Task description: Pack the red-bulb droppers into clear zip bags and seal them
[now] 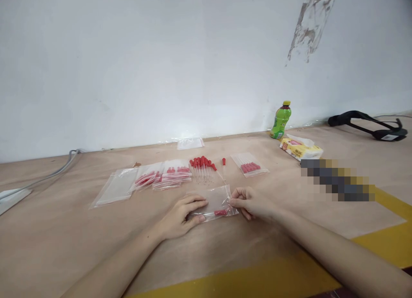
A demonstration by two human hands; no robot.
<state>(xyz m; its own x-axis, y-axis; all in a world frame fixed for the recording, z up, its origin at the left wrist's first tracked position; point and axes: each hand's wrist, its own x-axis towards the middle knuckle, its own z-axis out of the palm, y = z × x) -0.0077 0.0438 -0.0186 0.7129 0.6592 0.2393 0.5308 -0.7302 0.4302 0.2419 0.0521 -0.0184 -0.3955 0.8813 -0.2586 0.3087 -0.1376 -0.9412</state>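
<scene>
Table (80, 233), brown-covered, bordered with yellow tape (206, 285) along the front edge; one clear bag (214, 197), laid flat between the two hands, towards the front edge at mid-width; within it one red bulb (220, 212), placed at the bag's lower right, its long axis roughly left to right, nearly in line with the front edge; the bulb is lain nearer to the right hand (246, 203), by whose thumb and forefinger the bag's right side is pinched; the left hand (185, 214) is rested on the bag's left end, thumb and fingers parted, not closed; whether a glass stem is joined to the bulb cannot be told; just beyond the bag, towards the back edge, a cluster of red-topped droppers (202, 167), points mostly turned frontward; to its left, a pile of filled bags (170, 175); to its right, one filled bag (250, 165); near the back edge, a green bottle (281, 122).
</scene>
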